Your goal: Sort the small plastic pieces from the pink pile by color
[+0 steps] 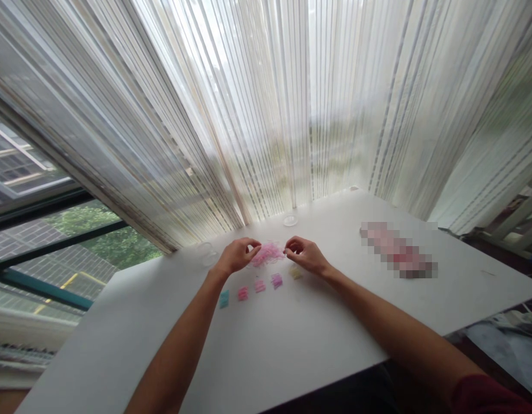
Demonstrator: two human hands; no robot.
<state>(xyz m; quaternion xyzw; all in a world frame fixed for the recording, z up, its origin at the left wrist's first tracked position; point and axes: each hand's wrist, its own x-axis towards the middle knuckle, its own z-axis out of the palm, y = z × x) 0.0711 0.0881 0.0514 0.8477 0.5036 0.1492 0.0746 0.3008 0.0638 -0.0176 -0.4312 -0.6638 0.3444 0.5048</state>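
Observation:
A loose pile of tiny pink and pale bands [268, 253] lies on the white table [292, 333]. My left hand [238, 255] rests at the pile's left edge with fingers curled in a pinch. My right hand [305, 253] sits at its right edge, fingers also pinched together. What either pinch holds is too small to make out. In front of the pile runs a row of small sorted heaps: a teal heap [224, 298], a pink heap [242, 294], another pink heap [259, 286], a purple heap [277, 280] and a yellow heap [296, 272].
Two small clear round lids or dishes sit near the curtain, one dish [290, 220] behind the pile and one dish [205, 253] to the left. A blurred pinkish object [397, 250] lies at the right. Sheer striped curtains [270, 115] hang along the table's far edge.

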